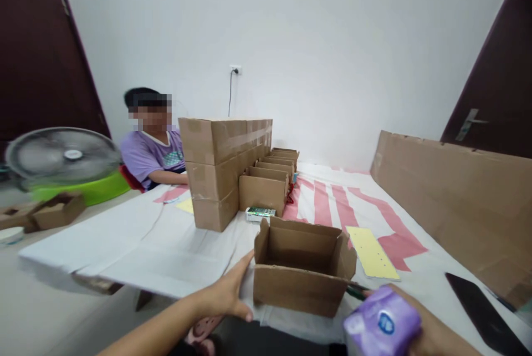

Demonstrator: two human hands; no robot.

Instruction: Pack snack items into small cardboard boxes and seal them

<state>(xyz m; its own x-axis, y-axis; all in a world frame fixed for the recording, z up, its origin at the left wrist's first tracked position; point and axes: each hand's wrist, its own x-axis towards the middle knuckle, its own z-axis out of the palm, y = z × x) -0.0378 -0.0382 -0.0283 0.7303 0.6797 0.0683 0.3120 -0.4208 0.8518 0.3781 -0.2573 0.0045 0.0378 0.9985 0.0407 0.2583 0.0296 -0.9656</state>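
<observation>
Box (297,290) (open-topped) stands beside the splayed left hand (228,294).

Just left of the right hand (426,317) and its purple pack (382,323), the open carton (297,298) puts its upright walls in the way, yet entry from above is free. At the carton's opposite side the spread left hand (226,295) crowds the passage, and beyond it towers a stack of boxes (224,173). Ahead of the grip, only a flat yellow card (372,253) interrupts the low route; farther right, a cardboard panel (453,195) walls it off.
</observation>
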